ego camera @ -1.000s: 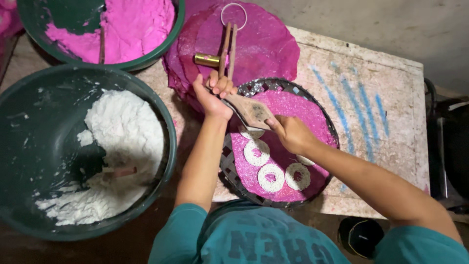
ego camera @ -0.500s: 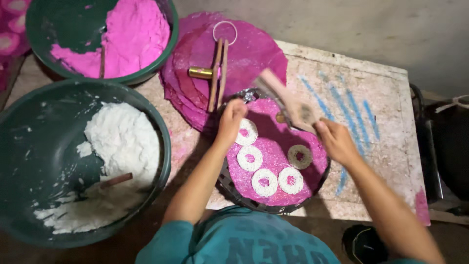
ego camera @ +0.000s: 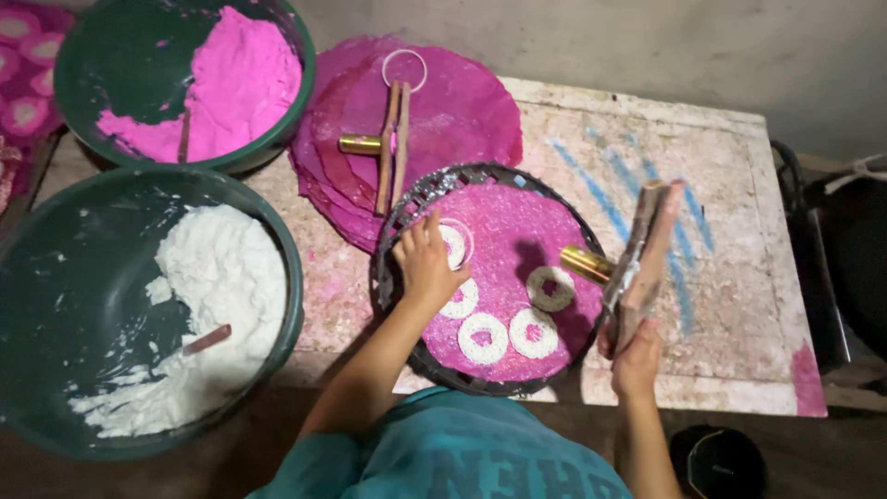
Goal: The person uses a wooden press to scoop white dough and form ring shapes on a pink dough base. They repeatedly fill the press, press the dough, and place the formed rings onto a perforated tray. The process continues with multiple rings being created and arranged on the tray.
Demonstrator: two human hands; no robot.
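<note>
A round dark basket tray (ego camera: 393, 231) lined with a pink cloth holds several ring-shaped dough pieces (ego camera: 483, 336), white and one greyish. My left hand (ego camera: 426, 263) rests on the tray's left part, fingers touching a white ring by a thin metal ring. My right hand (ego camera: 636, 356) grips a wooden two-paddle press with a brass tube (ego camera: 636, 259), held upright at the tray's right edge, above the table.
A second wooden press (ego camera: 388, 148) and a wire ring lie on stacked pink cloths (ego camera: 462, 111) behind the tray. Green bowls of pink dough (ego camera: 226, 79) and white dough (ego camera: 217, 277) stand at left. The worn table (ego camera: 702, 212) reaches right; a dark object sits beyond it.
My right hand has swung the press from over the tray to its right edge and stood it upright. My left hand moved down onto the tray. Another ring now lies there.
</note>
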